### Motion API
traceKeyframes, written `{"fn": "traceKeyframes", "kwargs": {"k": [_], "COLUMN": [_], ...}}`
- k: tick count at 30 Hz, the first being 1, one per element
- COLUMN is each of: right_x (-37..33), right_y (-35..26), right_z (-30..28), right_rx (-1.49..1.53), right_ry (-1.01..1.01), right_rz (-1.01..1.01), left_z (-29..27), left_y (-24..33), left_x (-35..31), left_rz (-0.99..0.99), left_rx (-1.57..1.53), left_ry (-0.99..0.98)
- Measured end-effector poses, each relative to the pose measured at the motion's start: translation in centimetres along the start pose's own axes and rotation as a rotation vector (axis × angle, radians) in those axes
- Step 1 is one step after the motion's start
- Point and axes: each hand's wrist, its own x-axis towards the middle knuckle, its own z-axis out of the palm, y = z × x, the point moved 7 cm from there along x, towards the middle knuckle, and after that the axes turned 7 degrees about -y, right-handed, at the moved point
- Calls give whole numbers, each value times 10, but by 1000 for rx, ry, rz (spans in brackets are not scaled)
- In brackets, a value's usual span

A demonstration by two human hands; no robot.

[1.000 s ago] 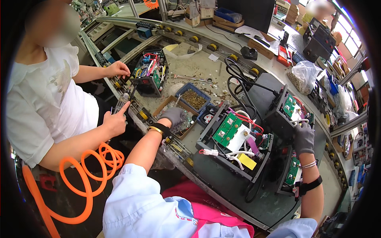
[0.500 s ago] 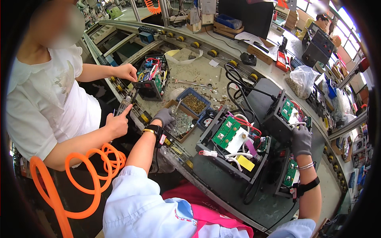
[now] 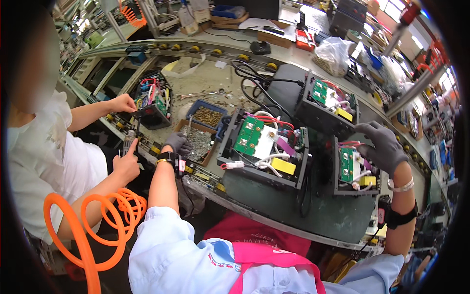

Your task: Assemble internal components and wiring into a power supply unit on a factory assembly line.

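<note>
My left hand (image 3: 179, 142), in a grey glove, reaches into a cardboard box (image 3: 210, 156) of small silvery metal parts (image 3: 198, 145). Its fingers are curled; what they hold, if anything, is hidden. My right hand (image 3: 384, 145), gloved too, hovers at the right edge of a black-framed electronic unit (image 3: 348, 165), with thumb and fingers apart. Two similar units are nearby: one (image 3: 248, 137) in front of me, another (image 3: 320, 93) farther back. Each shows a green circuit board, white cables and a yellow block.
A blue tray (image 3: 208, 113) of brass-coloured parts adjoins the box. On the left, a co-worker's hands (image 3: 126, 164) hold a power screwdriver (image 3: 129, 141) at another unit (image 3: 152, 100). An orange coiled hose (image 3: 88, 235) hangs near my left arm. Black cables (image 3: 254, 81) loop behind.
My right hand has let go of the far unit and come nearer, beside the right-hand unit, opening out. The far unit now stands apart from it. My view has swung right.
</note>
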Motion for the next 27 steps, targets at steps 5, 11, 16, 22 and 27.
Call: {"fn": "traceKeyframes", "kwargs": {"k": [5, 11, 16, 22, 27], "right_x": [-91, -169, -186, -177, -172], "right_y": [-21, -41, -30, -8, 18], "right_z": [-10, 22, 63, 84, 92], "right_rx": [243, 445, 494, 327, 271], "right_ry": [45, 178, 282, 548, 683], "right_rz": [34, 55, 134, 215, 361], "left_z": [-5, 14, 88, 228, 365], "left_y": [-6, 40, 136, 187, 181], "left_x": [2, -42, -173, -333, -387], "left_rz": [41, 243, 908, 1480, 1791], "left_rx": [-126, -78, -93, 364, 771], "left_ry": [52, 161, 125, 103, -185]}}
